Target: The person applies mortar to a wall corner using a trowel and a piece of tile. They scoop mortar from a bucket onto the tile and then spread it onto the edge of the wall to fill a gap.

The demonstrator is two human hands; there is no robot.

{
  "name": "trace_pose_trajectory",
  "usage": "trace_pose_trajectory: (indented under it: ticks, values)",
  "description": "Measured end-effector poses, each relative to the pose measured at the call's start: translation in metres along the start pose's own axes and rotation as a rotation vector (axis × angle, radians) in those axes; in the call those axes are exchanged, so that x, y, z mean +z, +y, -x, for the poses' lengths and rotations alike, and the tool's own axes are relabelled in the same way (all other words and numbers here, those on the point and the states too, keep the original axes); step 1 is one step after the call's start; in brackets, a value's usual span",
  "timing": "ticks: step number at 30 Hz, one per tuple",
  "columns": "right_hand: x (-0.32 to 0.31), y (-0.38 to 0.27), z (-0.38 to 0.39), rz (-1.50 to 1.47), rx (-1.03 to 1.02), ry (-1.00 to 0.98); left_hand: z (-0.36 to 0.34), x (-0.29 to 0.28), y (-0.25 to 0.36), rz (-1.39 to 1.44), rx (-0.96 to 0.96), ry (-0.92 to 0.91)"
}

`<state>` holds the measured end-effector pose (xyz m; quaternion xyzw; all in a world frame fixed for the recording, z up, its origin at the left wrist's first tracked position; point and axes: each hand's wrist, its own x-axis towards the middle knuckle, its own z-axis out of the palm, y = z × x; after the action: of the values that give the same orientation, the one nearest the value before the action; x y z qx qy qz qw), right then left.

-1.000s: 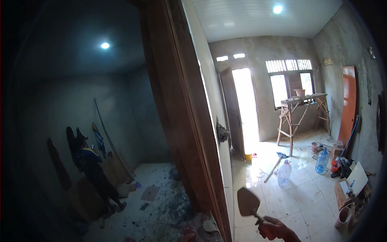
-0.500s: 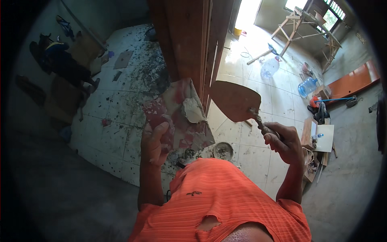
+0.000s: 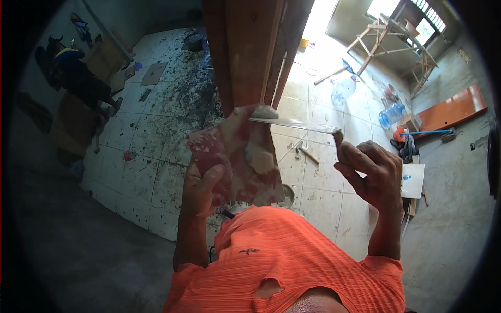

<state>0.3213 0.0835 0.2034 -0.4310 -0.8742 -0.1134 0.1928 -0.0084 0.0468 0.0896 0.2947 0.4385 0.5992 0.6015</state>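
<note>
Hold that board point(image 3: 239, 163) level, left hand point(image 3: 202, 183) pinching it; right hand point(image 3: 374, 171) grips the trowel point(image 3: 302, 124), two o'clock, seemingly touching paste point(image 3: 265, 111).

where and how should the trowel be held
The trowel is probably best gripped by its handle, coming from the person's right, with fingers wrapped around it. The thin blade, seen nearly edge-on, reaches left to the smeared board, while the handle end lies on the right, where the right hand holds it.
</note>
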Motion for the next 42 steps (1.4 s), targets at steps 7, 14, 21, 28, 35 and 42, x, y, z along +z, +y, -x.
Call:
trace_pose_trajectory:
  ticks: [7,14,21,28,35,42]
  values:
    - [0.003,0.01,0.016,0.053,-0.15,0.425,0.05,0.016,0.038,0.006,0.025,-0.151]
    - [-0.08,-0.033,-0.031,-0.391,-0.1,0.931,0.117,0.043,0.082,0.213,-0.033,-0.159]
    - [-0.254,-0.093,-0.152,-1.022,0.175,0.89,0.131,0.019,0.085,0.508,-0.095,0.026]
    - [-0.343,-0.124,-0.222,-0.902,0.159,0.809,0.145,-0.022,0.097,0.398,-0.073,0.127]
    - [-0.366,-0.115,-0.256,-0.791,0.132,0.762,0.125,-0.067,0.078,0.341,0.044,0.006]
    - [-0.383,-0.111,-0.256,-0.65,0.144,0.695,0.132,-0.049,0.089,0.314,-0.001,0.09]
